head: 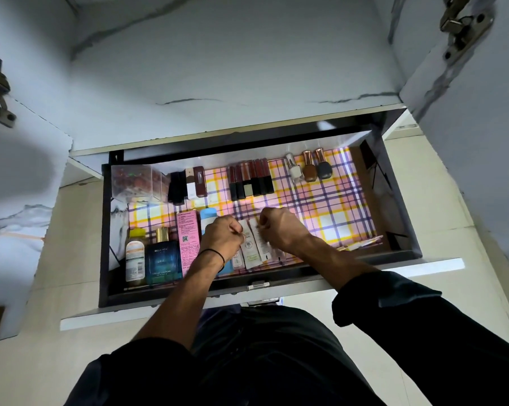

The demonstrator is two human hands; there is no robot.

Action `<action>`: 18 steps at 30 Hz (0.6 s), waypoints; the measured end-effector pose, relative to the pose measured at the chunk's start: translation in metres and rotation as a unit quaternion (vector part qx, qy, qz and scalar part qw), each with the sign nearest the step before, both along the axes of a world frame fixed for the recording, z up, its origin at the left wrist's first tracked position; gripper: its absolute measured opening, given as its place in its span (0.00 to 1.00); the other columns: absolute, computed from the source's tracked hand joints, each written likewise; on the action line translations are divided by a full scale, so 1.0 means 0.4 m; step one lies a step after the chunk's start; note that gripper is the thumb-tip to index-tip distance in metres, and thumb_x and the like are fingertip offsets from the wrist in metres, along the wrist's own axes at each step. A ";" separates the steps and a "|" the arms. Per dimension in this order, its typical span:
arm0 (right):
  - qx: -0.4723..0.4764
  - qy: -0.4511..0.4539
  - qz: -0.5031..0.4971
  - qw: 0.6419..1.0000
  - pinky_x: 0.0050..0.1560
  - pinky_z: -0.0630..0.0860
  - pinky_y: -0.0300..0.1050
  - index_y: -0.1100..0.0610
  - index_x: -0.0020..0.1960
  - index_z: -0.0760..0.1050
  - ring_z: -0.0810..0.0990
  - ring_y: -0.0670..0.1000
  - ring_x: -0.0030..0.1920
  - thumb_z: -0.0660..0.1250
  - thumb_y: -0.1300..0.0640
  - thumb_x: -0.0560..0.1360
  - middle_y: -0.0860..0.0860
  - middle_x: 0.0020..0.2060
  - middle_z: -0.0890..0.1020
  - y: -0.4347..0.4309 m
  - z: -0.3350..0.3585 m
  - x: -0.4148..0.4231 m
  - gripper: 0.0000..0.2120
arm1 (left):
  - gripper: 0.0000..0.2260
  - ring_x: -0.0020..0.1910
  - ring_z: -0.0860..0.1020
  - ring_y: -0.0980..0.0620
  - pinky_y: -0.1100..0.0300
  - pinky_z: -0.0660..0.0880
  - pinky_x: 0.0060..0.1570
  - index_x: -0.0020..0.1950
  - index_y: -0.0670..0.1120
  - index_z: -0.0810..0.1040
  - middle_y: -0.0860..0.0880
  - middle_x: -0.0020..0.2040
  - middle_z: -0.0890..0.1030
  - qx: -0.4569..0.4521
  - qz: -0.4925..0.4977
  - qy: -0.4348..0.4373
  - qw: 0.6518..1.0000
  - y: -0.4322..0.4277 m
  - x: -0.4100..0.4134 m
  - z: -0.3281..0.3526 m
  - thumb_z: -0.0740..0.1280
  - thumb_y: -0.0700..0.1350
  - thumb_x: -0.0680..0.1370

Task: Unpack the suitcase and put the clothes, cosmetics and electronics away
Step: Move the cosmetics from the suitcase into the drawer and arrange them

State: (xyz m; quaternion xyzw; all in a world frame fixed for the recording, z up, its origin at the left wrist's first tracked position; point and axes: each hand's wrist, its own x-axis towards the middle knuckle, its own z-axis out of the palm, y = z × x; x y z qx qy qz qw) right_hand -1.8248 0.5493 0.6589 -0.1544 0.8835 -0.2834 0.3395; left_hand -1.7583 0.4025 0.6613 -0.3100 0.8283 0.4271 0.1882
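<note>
Reaching into the open drawer [401, 186] at frame centre, the left grip [222, 240] and right grip [279, 230] each pinch the top edges of the white sachets [254, 250] between them. Left of these sit a pink box [187, 241], a perfume [162, 259] and a bottle [135, 256]. Farther back lie lipsticks [250, 180]; nail polishes [309, 168] lie upper right.

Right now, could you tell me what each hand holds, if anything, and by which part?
The left hand pinches the left sachet by its far end; the right hand pinches the right sachet likewise.
</note>
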 end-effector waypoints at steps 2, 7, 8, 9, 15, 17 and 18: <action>0.010 0.028 -0.022 0.999 0.36 0.78 0.40 0.59 0.52 0.78 0.82 0.53 0.43 0.64 0.61 0.81 0.52 0.42 0.81 0.013 0.005 -0.007 0.04 | 0.07 0.46 0.82 0.49 0.57 0.79 0.49 0.46 0.48 0.78 0.50 0.47 0.81 -0.007 -0.002 0.017 1.000 -0.001 0.005 -0.007 0.72 0.37 0.74; 0.064 0.077 -0.100 0.990 0.50 0.81 0.51 0.60 0.58 0.74 0.81 0.56 0.49 0.66 0.60 0.78 0.55 0.49 0.80 0.084 -0.007 -0.045 0.09 | 0.18 0.51 0.77 0.49 0.56 0.76 0.57 0.64 0.45 0.74 0.44 0.58 0.75 -0.070 -0.073 0.068 0.993 0.016 -0.001 -0.014 0.71 0.38 0.75; 0.072 0.063 -0.108 0.990 0.52 0.81 0.52 0.59 0.60 0.72 0.81 0.56 0.50 0.67 0.58 0.78 0.55 0.51 0.79 0.094 -0.011 -0.048 0.12 | 0.21 0.55 0.76 0.47 0.54 0.74 0.61 0.67 0.45 0.73 0.44 0.62 0.72 -0.081 -0.097 0.070 0.989 0.022 -0.005 -0.014 0.72 0.38 0.75; 0.072 0.044 -0.113 0.990 0.52 0.81 0.53 0.58 0.62 0.71 0.81 0.57 0.51 0.68 0.55 0.78 0.55 0.52 0.79 0.104 -0.014 -0.049 0.15 | 0.22 0.59 0.75 0.46 0.53 0.72 0.64 0.68 0.45 0.72 0.45 0.64 0.69 -0.089 -0.121 0.069 0.986 0.028 -0.009 -0.016 0.72 0.39 0.75; 0.044 -0.041 -0.105 0.993 0.49 0.83 0.53 0.60 0.59 0.73 0.84 0.57 0.49 0.68 0.59 0.78 0.56 0.49 0.82 0.093 -0.035 -0.026 0.12 | 0.22 0.66 0.70 0.47 0.56 0.69 0.66 0.67 0.46 0.74 0.48 0.64 0.71 -0.133 -0.211 0.064 0.966 0.043 -0.018 -0.022 0.73 0.41 0.74; 0.044 -0.044 -0.100 0.993 0.50 0.83 0.55 0.61 0.59 0.72 0.83 0.58 0.49 0.67 0.60 0.78 0.58 0.51 0.82 0.082 -0.035 -0.018 0.11 | 0.22 0.65 0.71 0.47 0.56 0.69 0.65 0.67 0.46 0.74 0.49 0.64 0.71 -0.137 -0.217 0.072 0.964 0.046 -0.018 -0.024 0.73 0.40 0.74; 0.041 -0.047 -0.093 0.994 0.50 0.83 0.55 0.62 0.59 0.72 0.84 0.59 0.49 0.66 0.59 0.79 0.58 0.51 0.82 0.077 -0.033 -0.015 0.11 | 0.23 0.65 0.71 0.47 0.56 0.70 0.64 0.67 0.46 0.74 0.49 0.64 0.71 -0.136 -0.220 0.076 0.963 0.047 -0.018 -0.025 0.73 0.39 0.74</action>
